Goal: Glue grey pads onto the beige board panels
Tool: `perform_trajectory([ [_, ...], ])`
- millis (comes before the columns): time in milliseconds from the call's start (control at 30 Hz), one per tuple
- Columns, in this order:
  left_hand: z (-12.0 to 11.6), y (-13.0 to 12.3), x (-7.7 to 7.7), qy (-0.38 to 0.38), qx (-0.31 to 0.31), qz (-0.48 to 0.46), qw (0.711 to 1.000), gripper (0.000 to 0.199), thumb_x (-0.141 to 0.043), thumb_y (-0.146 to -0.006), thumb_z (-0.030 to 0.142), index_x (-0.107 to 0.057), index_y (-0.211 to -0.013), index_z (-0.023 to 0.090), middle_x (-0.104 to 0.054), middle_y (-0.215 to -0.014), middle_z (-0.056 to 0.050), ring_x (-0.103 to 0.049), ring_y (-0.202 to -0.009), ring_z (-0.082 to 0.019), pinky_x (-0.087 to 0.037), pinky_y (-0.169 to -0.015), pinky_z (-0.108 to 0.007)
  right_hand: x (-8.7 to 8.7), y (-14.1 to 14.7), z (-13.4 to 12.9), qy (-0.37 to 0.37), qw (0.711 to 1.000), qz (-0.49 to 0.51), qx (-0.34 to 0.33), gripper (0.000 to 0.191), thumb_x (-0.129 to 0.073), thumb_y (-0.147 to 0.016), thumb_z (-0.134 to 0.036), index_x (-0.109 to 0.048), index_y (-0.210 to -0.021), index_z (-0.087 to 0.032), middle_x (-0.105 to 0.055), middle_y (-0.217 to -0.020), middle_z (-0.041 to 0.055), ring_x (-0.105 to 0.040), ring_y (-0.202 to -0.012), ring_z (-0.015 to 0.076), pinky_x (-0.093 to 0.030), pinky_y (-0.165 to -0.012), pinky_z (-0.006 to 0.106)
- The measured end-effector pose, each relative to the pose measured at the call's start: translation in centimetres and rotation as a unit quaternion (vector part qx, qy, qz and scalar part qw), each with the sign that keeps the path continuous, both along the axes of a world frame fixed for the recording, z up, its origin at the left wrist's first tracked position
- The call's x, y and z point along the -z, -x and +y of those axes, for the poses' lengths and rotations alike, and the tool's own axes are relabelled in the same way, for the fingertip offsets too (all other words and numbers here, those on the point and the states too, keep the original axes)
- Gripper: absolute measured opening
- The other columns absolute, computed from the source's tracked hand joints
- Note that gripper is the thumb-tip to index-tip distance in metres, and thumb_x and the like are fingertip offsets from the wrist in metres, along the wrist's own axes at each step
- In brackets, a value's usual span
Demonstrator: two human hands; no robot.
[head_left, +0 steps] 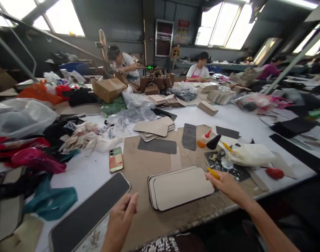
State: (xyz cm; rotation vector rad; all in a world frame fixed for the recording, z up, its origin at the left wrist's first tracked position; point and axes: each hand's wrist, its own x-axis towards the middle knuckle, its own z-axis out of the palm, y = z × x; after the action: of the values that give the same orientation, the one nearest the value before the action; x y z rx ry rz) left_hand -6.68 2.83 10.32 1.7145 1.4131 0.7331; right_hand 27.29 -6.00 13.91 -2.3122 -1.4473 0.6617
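My right hand [224, 182] is closed round a yellow-handled tool [213, 173], whose working end I cannot make out. It is at the right end of a stack of beige rounded panels with dark edges [182, 187]. My left hand [122, 217] is closed, its fingers curled in, and nothing shows in it. Beside it, on the left, lies a long dark grey panel with a pale rim [91, 213]. Right of the stack, a dark board [235, 171] is spotted with white paste, and a whitish bag [254, 154] with another yellow handle [227, 147] lies against it.
A phone [116, 160] lies left of a beige panel pile [154, 127]. Behind the stack stand a glue bottle with a red tip [203, 140] and a black cone-shaped thing [214, 142]. Cloth and plastic bags [23, 117] heap up at left. Co-workers [199, 70] sit across the table.
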Motion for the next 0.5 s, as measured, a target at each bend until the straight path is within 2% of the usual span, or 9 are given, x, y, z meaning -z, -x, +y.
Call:
perform_trajectory([
  [67, 0.1, -1.9, 4.4, 0.05, 0.019, 0.015, 0.998, 0.047, -0.045, -0.069, 0.066, -0.055, -0.062, 0.021, -0.057, -0.056, 0.0, -0.056, -0.055, -0.017, -0.047, -0.054, -0.028, 4.8, -2.5, -0.9, 0.057, 0.994, -0.081, 0.049, 0.033, -0.036, -0.085, -0.038, -0.061, -0.078, -0.018, -0.065, -0.073, 0.0077, -0.06, -0.073, 0.0218, -0.042, -0.066, 0.029],
  [100, -0.1, -2.6, 6.6, 0.069, 0.015, 0.017, 0.997, 0.048, -0.047, -0.067, 0.065, -0.059, -0.073, 0.019, -0.064, -0.069, -0.004, -0.061, -0.065, -0.021, -0.05, -0.062, -0.032, 6.9, -3.5, -1.5, 0.088, 0.989, -0.102, 0.059, 0.031, -0.036, -0.086, -0.034, -0.062, -0.082, -0.017, -0.066, -0.079, 0.0092, -0.061, -0.079, 0.0229, -0.042, -0.07, 0.03],
  [200, -1.0, -3.8, 11.9, 0.047, -0.024, 0.039, 0.998, 0.063, -0.044, -0.062, 0.066, -0.06, -0.091, 0.013, -0.064, -0.1, -0.018, -0.061, -0.093, -0.031, -0.048, -0.082, -0.045, 11.4, -4.9, -3.1, 0.157, 0.976, -0.131, 0.074, 0.028, -0.037, -0.087, -0.026, -0.061, -0.096, -0.015, -0.065, -0.094, 0.0116, -0.059, -0.093, 0.0233, -0.04, -0.077, 0.029],
  [300, -1.2, -4.4, 14.7, 0.005, -0.028, 0.095, 0.995, 0.062, -0.039, -0.062, 0.063, -0.06, -0.09, 0.012, -0.062, -0.102, -0.021, -0.056, -0.102, -0.035, -0.042, -0.091, -0.051, 13.1, -4.5, -3.5, 0.185, 0.971, -0.13, 0.079, 0.03, -0.038, -0.087, -0.021, -0.057, -0.109, -0.013, -0.061, -0.105, 0.0132, -0.057, -0.099, 0.0222, -0.039, -0.08, 0.028],
  [500, -0.1, -4.8, 16.4, -0.012, 0.021, 0.153, 0.988, 0.05, -0.043, -0.063, 0.056, -0.061, -0.085, 0.015, -0.066, -0.096, -0.017, -0.058, -0.097, -0.033, -0.046, -0.086, -0.045, 12.9, -2.4, -2.7, 0.168, 0.977, -0.117, 0.06, 0.028, -0.035, -0.086, -0.016, -0.058, -0.102, -0.015, -0.059, -0.102, 0.0121, -0.058, -0.094, 0.022, -0.041, -0.077, 0.029],
])
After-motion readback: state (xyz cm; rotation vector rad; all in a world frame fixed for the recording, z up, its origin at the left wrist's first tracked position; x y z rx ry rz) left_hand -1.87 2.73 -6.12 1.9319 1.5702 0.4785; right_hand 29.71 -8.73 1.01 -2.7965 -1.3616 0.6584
